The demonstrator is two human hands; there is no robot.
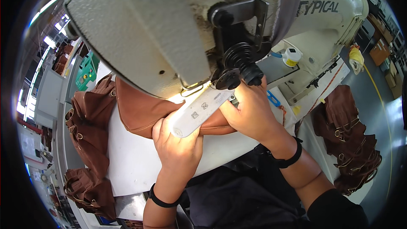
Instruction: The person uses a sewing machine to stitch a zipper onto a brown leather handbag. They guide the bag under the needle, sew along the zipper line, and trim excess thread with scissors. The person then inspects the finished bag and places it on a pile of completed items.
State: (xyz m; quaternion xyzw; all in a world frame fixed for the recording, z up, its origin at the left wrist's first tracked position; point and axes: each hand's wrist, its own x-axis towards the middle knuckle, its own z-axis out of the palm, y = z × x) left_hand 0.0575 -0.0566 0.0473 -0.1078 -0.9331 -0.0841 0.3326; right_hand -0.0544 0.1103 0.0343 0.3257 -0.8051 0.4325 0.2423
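Two hands, left hand (178, 144), right hand (248, 110), one brown leather piece (140, 112), one sewing machine (169, 25)

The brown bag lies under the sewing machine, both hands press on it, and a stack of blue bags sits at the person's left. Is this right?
Not quite. In the head view the stacked bags on the left are brown, not blue. The rest holds: the brown bag lies under the sewing machine, with the left hand and right hand on it.

Leather piece (144, 112) on the table (131, 161) under the sewing machine (169, 25), bag piles (87, 118) left and right.
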